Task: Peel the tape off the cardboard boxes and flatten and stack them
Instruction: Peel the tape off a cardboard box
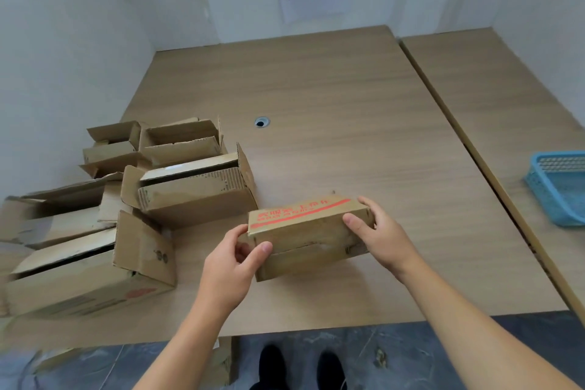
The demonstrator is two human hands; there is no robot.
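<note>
Both hands clamped on small box (304,237) ends: L (232,258), R (380,231), over table (332,89)

The left edge of the tabletop (348,79) is blocked from front corner to mid-depth by open cardboard boxes (196,196). Near the front edge, the middle is occupied by a small box (304,231). The back half and right side are left free.

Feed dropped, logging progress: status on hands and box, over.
Left hand grips left end of the red-printed box, right hand the right end. Box closed, not flattened. Open boxes piled to its left, nothing in the way.
</note>
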